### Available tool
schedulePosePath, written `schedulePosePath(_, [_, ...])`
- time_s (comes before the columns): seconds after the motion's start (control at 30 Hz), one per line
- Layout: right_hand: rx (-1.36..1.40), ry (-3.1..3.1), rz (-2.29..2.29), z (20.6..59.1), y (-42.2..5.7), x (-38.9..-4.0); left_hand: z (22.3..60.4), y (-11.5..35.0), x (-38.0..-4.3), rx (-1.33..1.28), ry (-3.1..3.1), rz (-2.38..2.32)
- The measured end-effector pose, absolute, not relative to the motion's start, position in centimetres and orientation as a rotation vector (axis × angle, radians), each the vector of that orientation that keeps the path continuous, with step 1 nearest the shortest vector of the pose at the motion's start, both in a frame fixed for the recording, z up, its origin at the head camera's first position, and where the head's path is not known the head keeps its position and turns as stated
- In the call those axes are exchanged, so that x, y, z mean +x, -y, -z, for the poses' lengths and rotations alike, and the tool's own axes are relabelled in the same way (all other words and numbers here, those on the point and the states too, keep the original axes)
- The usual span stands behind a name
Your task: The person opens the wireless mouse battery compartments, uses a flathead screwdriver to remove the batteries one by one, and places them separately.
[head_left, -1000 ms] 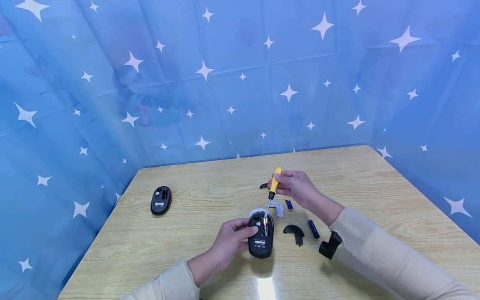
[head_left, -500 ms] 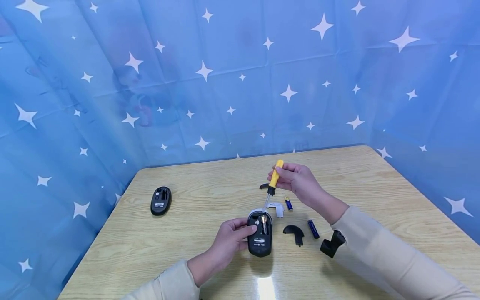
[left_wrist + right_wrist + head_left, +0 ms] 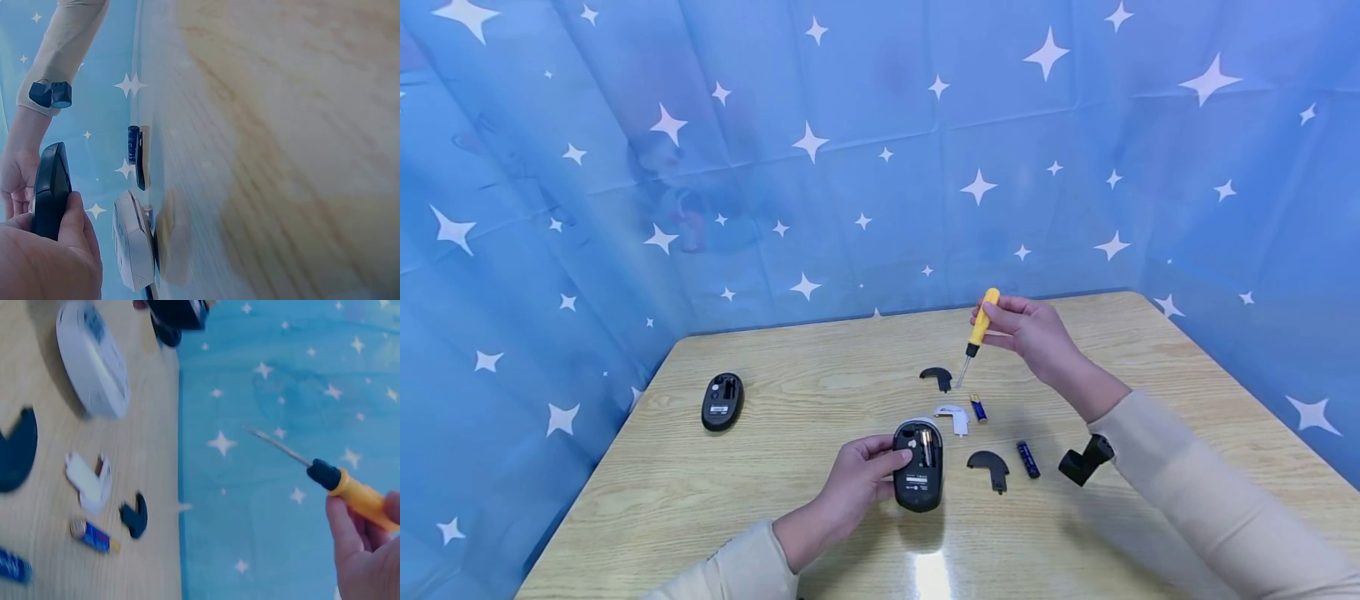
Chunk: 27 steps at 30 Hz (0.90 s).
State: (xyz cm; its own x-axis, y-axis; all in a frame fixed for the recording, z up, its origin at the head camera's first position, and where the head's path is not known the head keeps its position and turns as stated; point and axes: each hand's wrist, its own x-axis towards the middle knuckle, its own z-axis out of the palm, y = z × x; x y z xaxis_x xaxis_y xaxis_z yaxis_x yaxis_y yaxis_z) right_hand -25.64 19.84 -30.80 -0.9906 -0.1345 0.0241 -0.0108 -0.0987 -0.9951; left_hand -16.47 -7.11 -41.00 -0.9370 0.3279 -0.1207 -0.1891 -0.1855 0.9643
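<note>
My left hand (image 3: 852,483) holds a black computer mouse (image 3: 919,492) above the table, its underside facing up. Its battery slot is uncovered, and a battery (image 3: 927,448) shows inside. Farther back and to the right, my right hand (image 3: 1037,333) grips a screwdriver (image 3: 984,318) by its yellow handle. The metal shaft points down and left, and the right wrist view shows its tip (image 3: 253,431) touching nothing. Below the held mouse, a white mouse (image 3: 133,242) rests on the table; in the head view it is mostly hidden.
Right of the held mouse lie a black battery cover (image 3: 989,467), a white cover (image 3: 955,417), a smaller black cover (image 3: 937,377) and two blue batteries, a nearer battery (image 3: 1027,459) and a farther battery (image 3: 978,408). Another black mouse (image 3: 722,402) lies upturned at the left. A starry curtain (image 3: 880,150) hangs behind.
My right hand has lifted the screwdriver out of the mouse's battery slot and carried it back and to the right. The left hand and its mouse have barely shifted.
</note>
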Motion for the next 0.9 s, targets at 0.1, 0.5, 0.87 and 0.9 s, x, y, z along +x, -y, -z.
schedulePosePath(0.1, [-0.113, -2.111, 2.227, 30.7, -20.9, -26.2, 41.0, 7.1, -16.5, 0.161, -1.745, -2.185])
schedulePosePath(0.5, [0.106, -2.259, 2.176, 31.9, -25.3, -29.3, 40.9, 7.2, -16.6, 0.146, -1.735, -2.195])
schedulePosePath(0.87, [0.221, -2.291, 2.079, 33.9, -28.6, -31.0, 41.0, 7.3, -16.7, 0.147, -1.714, -2.208])
schedulePosePath(0.9, [0.224, -2.287, 2.063, 34.1, -28.9, -31.2, 41.0, 7.3, -16.7, 0.147, -1.713, -2.207])
